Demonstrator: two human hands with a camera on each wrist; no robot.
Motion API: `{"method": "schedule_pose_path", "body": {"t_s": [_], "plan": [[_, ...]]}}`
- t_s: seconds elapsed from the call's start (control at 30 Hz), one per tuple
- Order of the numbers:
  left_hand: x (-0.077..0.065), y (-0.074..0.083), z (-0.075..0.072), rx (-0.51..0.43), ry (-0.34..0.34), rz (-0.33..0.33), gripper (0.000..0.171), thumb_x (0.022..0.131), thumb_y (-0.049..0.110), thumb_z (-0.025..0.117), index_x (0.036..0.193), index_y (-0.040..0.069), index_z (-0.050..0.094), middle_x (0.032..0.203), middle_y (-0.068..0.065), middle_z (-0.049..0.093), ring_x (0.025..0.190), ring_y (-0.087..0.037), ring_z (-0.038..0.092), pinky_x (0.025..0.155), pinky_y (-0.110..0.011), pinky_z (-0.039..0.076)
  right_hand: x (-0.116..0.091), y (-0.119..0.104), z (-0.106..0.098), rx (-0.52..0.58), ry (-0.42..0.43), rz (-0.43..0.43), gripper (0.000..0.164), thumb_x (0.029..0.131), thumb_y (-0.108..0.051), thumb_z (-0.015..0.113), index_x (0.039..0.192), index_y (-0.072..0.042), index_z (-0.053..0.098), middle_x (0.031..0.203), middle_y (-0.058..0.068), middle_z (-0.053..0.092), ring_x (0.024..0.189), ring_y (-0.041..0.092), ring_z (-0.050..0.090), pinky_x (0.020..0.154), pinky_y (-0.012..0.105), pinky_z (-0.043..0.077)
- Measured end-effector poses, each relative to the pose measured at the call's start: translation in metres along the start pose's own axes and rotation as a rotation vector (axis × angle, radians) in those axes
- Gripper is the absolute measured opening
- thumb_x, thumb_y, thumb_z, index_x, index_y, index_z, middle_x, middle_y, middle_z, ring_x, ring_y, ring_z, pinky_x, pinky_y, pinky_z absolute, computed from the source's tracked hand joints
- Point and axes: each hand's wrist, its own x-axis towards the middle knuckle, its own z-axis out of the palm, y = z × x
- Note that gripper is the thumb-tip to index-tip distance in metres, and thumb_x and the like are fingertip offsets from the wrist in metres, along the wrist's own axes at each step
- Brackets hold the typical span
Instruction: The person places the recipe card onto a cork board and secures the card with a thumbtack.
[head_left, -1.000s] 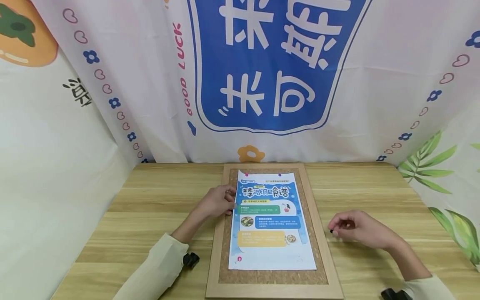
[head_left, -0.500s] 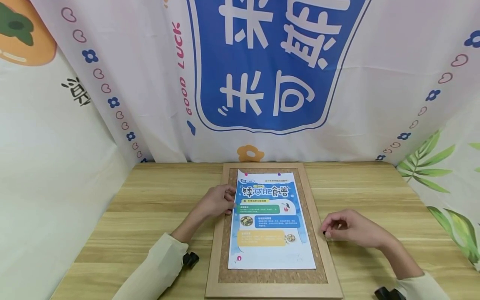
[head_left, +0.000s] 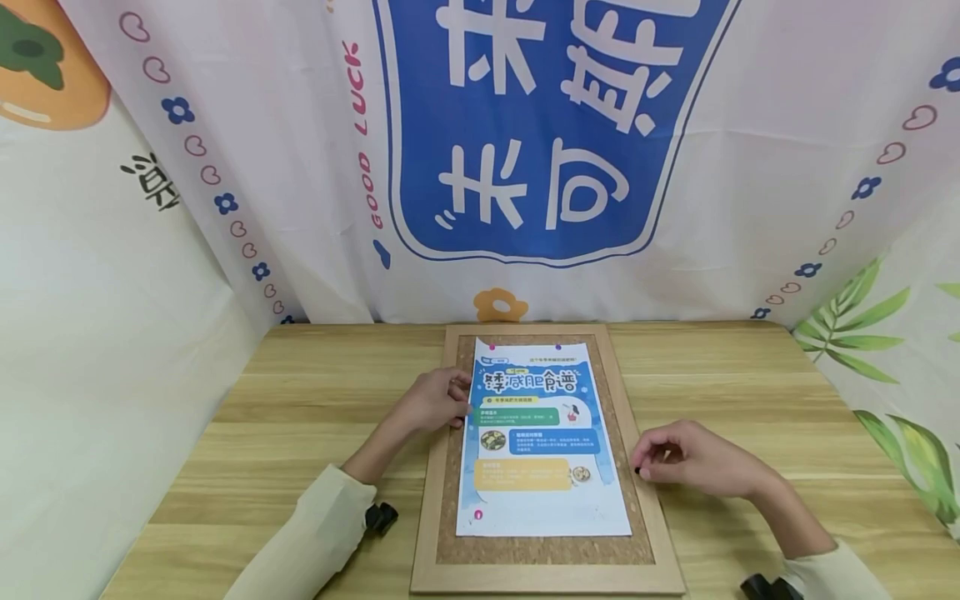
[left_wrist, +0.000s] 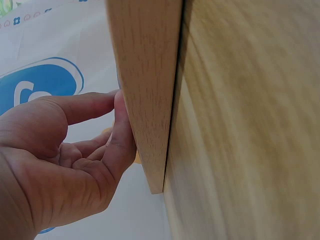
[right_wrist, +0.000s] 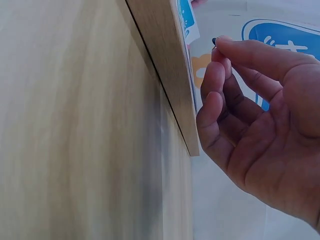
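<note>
A printed poster [head_left: 551, 512] lies on a wood-framed cork board [head_left: 547, 578]. Pins mark three of its corners: pink at top left [head_left: 492, 347], purple at top right [head_left: 558, 347] and pink at bottom left [head_left: 478, 515]. My left hand [head_left: 438, 400] is at the poster's left edge, thumb and index tip together there; the fingertips are partly hidden behind the frame in the left wrist view. Between right thumb and index finger I pinch a small black push pin [right_wrist: 214, 43]. That right hand [head_left: 701, 458] hovers by the board's right frame, apart from the poster.
The board lies on a wood-grain table [head_left: 307, 392], reaching close to its far edge. A printed white cloth [head_left: 712, 217] hangs behind the table and along both sides. Black wrist cameras [head_left: 381, 519] sit at the sleeve cuffs.
My right hand has moved left with the black push pin, from over the table to the board's right frame. The left hand stays in place at the poster's edge.
</note>
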Motion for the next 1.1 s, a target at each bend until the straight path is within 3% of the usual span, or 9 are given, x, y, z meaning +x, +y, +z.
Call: {"method": "schedule_pose_path", "body": {"t_s": [0.77, 1.1], "plan": [[-0.001, 0.004, -0.001, 0.007, -0.002, -0.004, 0.042, 0.097, -0.003, 0.074, 0.137, -0.005, 0.063, 0.104, -0.018, 0.075, 0.074, -0.018, 0.073, 0.065, -0.029, 0.066, 0.022, -0.014, 0.014, 0.022, -0.052, -0.04, 0.005, 0.101, -0.015, 0.074, 0.104, -0.012, 0.077, 0.096, 0.001, 0.076, 0.085, 0.005, 0.063, 0.077, 0.022, 0.059], [-0.003, 0.006, -0.001, 0.008, 0.003, -0.012, 0.039, 0.097, -0.004, 0.074, 0.135, -0.004, 0.064, 0.104, -0.017, 0.075, 0.076, -0.018, 0.073, 0.066, -0.03, 0.067, 0.031, -0.017, 0.026, 0.063, -0.107, -0.076, 0.007, 0.101, -0.013, 0.073, 0.105, -0.009, 0.078, 0.097, 0.008, 0.076, 0.084, 0.004, 0.064, 0.076, 0.023, 0.061]]}}
